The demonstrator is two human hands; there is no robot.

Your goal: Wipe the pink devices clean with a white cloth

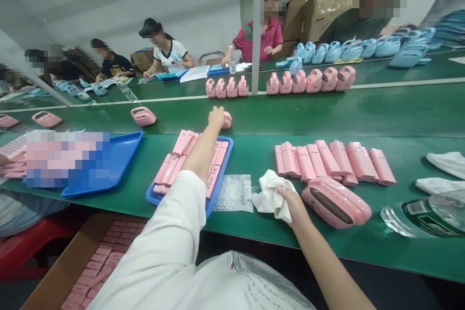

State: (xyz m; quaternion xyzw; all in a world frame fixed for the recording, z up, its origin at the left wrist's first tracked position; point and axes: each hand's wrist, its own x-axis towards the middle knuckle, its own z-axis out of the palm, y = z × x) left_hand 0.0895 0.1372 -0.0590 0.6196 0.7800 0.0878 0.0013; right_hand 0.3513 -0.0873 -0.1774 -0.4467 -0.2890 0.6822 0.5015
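My left hand (216, 116) reaches far forward over the blue tray (218, 181) and closes on a small pink device (226, 119) on the green conveyor belt. Near the table's front edge my right hand (292, 203) grips a crumpled white cloth (271, 196). Just right of that hand lies a larger pink device (336, 202) on its side. The tray under my left arm holds several flat pink parts (174, 162).
A row of pink parts (334, 160) lies right of the tray, and bubble wrap (234, 193) sits beside it. Pink devices (308, 81) line the far belt. A second blue tray (116, 162) is at left. A plastic bottle (425, 213) lies at right. Other people sit across.
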